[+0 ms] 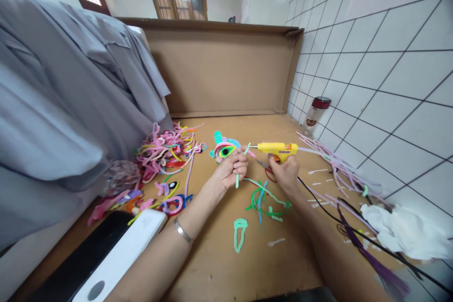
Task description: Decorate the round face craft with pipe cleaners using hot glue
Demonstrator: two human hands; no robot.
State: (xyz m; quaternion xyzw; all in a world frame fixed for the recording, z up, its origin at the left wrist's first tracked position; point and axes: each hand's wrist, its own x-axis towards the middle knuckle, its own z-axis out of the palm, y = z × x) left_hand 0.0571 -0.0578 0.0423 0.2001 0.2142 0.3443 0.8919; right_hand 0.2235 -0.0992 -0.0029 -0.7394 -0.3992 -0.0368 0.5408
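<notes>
My left hand (236, 166) is closed around a light green pipe cleaner (237, 180), whose ends stick out above and below the fingers. My right hand (286, 171) grips a yellow hot glue gun (278, 149) by its handle. The gun's nozzle points left at the pipe cleaner's upper end; whether they touch I cannot tell. Behind my left hand lies a colourful fuzzy piece with a green and black eye (225, 152), partly covered by the hand. Scissors with reddish handles (271, 174) lie beside my right hand. Nearer me rests a bent light green loop (239, 236).
Pink and mixed pipe cleaners (161, 148) are heaped at left, near a white device (123, 255). Green and blue pieces (261, 200) lie centrally. At right are glue sticks (339, 170), a black cord (329, 217), white tissue (406, 231) and a red-lidded bottle (314, 115).
</notes>
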